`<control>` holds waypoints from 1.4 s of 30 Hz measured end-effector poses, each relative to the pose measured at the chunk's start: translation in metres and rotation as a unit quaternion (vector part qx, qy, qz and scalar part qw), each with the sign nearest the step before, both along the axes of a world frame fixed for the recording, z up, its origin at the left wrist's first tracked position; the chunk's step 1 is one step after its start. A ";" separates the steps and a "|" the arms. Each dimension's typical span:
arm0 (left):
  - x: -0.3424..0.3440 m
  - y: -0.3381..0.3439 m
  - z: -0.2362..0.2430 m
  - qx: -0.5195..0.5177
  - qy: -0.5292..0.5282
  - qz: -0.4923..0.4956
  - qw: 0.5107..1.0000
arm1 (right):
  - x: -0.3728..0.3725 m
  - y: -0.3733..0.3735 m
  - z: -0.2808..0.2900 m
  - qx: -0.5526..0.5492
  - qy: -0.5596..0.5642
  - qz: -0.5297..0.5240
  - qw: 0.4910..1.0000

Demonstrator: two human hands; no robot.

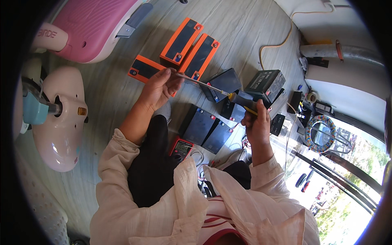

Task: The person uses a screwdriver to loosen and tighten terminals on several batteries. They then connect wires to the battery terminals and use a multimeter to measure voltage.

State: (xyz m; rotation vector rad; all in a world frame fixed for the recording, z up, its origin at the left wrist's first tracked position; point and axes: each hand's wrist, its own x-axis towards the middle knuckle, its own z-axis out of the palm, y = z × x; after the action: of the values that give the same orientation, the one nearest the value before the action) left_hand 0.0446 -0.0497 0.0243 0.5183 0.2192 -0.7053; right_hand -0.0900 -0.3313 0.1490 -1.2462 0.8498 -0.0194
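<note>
Landmark: red multimeter (180, 150). I am holding a long screwdriver (218, 90) in the air beyond it; my right hand (258, 124) is gripping the handle (241, 100), my left hand (157, 90) apparently pinching the shaft's tip end. Two black batteries (198, 124) are sitting just beyond and right of the meter, orange-cased batteries (199, 55) farther beyond. Judged risk: if my grip is slipping, bare metal could be bridging terminals (196, 76), causing a short.

Wrinkled cream long-sleeved shirt (163, 218), red-and-white striped top (217, 219), black trousers (150, 177)
</note>
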 end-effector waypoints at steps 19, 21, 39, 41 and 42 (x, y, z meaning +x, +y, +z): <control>-0.001 -0.003 -0.002 0.018 0.051 0.055 0.997 | 0.002 0.016 0.001 -0.045 -0.018 0.021 0.999; -0.001 0.000 -0.005 0.017 0.047 0.048 0.998 | 0.003 0.017 0.001 -0.042 -0.018 0.020 0.999; 0.000 -0.001 -0.005 0.041 0.016 0.058 0.997 | 0.002 0.015 0.000 -0.067 -0.041 0.040 0.996; -0.001 -0.001 -0.004 0.065 0.004 0.060 0.996 | 0.001 0.012 -0.001 -0.075 -0.047 0.044 0.995; -0.001 -0.002 -0.004 0.077 -0.002 0.062 0.995 | 0.001 0.012 -0.001 -0.074 -0.058 0.045 0.995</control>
State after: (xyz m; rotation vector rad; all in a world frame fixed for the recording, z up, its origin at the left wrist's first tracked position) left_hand 0.0436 -0.0516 0.0203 0.6476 0.3017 -0.5697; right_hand -0.0892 -0.3190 0.1480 -1.4078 0.7015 -0.0825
